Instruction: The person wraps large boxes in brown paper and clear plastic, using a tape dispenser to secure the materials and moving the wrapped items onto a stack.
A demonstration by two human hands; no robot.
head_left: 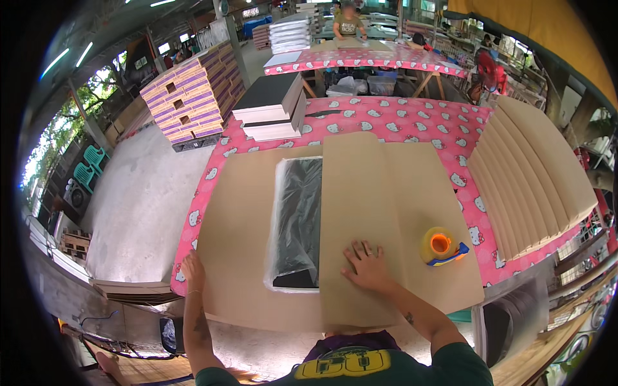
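- Right hand (368, 270): open, palm down, fingers spread, pressed against the card strip (357, 193) with nothing in its grasp.
- Left hand (193, 267): at the left edge of the card sheet (241, 219), near the close corner; pinching the edge or merely touching it, cannot tell.
- Black slab (299, 215): in clear plastic (275, 222), flat on the sheet, left of the right hand, right side meeting the strip's edge; extent beneath the strip hidden.
- Strip: lying lengthwise from near to far over the middle of the sheet; a fold of it or a separate piece, cannot tell.
- Tape dispenser (444, 251): blue and orange, on the right part of the sheet, apart from the right hand.
- Beneath the sheet, a table (425, 122) in pink patterned cloth.
- Far left on the table, black-topped white slabs (270, 109), piled up.
- Right on the table, a card stack (524, 186).
- Farther left, on the floor, boxes (193, 93) with purple stripes.
- Far beyond, at a second pink table (380, 60), a worker (349, 27).
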